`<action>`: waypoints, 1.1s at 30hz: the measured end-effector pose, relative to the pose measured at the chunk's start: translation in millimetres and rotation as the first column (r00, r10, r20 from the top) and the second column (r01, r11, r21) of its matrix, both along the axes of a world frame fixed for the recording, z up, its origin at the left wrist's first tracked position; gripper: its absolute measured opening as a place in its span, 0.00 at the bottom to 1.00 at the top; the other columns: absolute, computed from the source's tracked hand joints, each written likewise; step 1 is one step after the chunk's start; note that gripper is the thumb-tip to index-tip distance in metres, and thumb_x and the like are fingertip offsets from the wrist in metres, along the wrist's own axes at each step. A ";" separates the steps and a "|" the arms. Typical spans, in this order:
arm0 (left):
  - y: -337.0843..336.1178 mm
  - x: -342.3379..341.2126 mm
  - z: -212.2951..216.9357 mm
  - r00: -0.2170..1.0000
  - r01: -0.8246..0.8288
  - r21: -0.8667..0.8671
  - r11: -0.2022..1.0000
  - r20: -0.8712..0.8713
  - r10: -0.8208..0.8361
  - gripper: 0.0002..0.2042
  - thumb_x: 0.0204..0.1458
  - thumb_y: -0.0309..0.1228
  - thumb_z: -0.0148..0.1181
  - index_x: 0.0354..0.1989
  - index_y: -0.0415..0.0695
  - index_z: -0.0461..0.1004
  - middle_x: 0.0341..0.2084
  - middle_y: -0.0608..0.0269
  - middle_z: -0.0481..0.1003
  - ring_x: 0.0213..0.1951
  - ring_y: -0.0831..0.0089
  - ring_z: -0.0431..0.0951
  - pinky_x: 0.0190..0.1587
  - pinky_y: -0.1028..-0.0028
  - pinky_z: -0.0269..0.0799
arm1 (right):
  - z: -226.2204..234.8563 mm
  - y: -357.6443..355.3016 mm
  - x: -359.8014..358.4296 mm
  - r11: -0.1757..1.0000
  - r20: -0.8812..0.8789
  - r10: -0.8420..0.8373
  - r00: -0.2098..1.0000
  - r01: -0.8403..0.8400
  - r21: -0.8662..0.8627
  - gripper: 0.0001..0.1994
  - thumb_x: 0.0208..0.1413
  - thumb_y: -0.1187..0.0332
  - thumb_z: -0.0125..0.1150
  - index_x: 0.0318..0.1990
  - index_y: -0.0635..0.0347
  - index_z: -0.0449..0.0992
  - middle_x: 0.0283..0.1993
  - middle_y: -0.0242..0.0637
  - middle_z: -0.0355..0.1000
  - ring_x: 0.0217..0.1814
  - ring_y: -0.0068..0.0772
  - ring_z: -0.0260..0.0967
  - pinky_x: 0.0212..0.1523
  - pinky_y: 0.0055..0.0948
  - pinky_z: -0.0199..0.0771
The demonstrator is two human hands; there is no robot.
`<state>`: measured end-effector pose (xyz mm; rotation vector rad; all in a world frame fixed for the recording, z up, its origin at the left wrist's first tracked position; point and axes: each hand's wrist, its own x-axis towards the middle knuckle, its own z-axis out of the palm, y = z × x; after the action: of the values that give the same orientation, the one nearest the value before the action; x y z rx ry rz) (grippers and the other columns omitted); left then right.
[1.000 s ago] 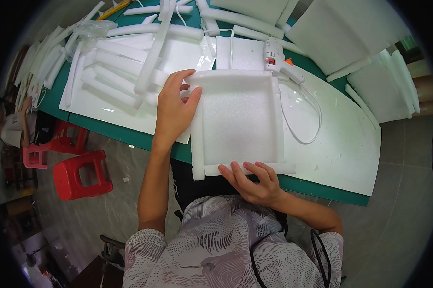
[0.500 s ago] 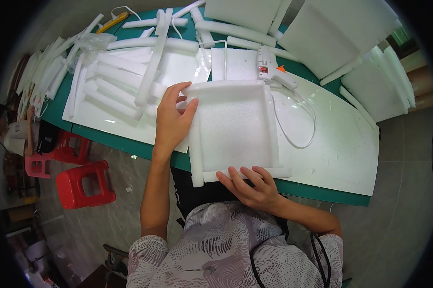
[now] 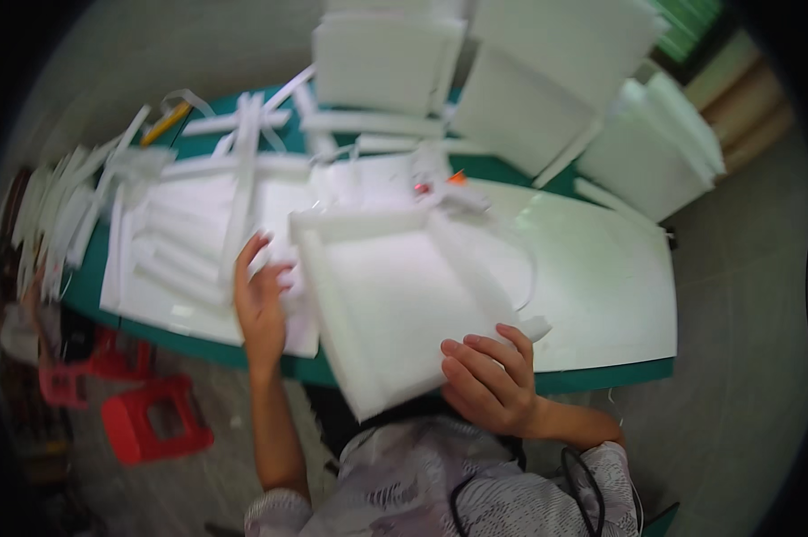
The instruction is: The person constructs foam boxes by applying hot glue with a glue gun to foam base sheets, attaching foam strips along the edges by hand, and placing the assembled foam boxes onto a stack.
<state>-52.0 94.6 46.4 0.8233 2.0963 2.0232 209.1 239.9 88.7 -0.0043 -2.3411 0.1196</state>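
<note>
A shallow square tray of white foam, a flat sheet with foam strips standing along its edges, is tilted over the near edge of the table. My right hand grips its near right edge, fingers curled over the strip. Just left of the tray is my left hand, fingers apart and curved, with nothing in it. Behind the tray a white glue gun with an orange part lies on the table, blurred.
Loose foam strips lie on a white board at the left, and more are piled at the far left. Large foam panels stand along the back. The green table has a white board on its right. Red stools stand at lower left.
My left hand has let go of the tray and moved left. The tray has turned and tilted, with my right hand still on it. The whole view has shifted.
</note>
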 end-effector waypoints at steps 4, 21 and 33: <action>-27.0 3.2 -7.6 0.995 -0.090 0.034 0.995 -0.029 0.091 0.18 0.63 0.25 0.49 0.62 0.37 0.63 0.58 0.54 0.69 0.42 0.74 0.76 0.41 0.76 0.70 | 47.8 35.0 4.4 0.940 -0.114 0.008 0.993 -0.047 -0.339 0.34 0.41 0.73 0.73 0.61 0.64 0.68 0.56 0.43 0.74 0.54 0.43 0.70 0.57 0.40 0.69; -15.3 27.7 -35.5 0.984 -0.072 -0.158 0.985 -0.174 0.044 0.15 0.55 0.19 0.53 0.52 0.36 0.70 0.46 0.55 0.72 0.38 0.71 0.74 0.40 0.74 0.70 | 118.0 203.4 119.1 0.232 -0.528 -0.575 0.625 -0.495 -0.837 0.25 0.66 0.56 0.54 0.63 0.62 0.65 0.62 0.38 0.69 0.63 0.33 0.66 0.65 0.36 0.66; -11.0 31.3 -30.5 0.969 -0.039 -0.154 0.987 -0.247 0.000 0.12 0.53 0.18 0.54 0.47 0.35 0.72 0.42 0.52 0.74 0.34 0.67 0.76 0.36 0.72 0.73 | 189.8 279.6 108.9 0.214 -0.644 -0.293 0.707 -0.608 -0.764 0.24 0.66 0.56 0.53 0.63 0.61 0.66 0.62 0.38 0.70 0.63 0.33 0.67 0.64 0.36 0.67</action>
<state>-20.8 83.6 15.9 1.0787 2.3667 1.8138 318.1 519.5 278.4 -0.2734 -1.0736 1.4964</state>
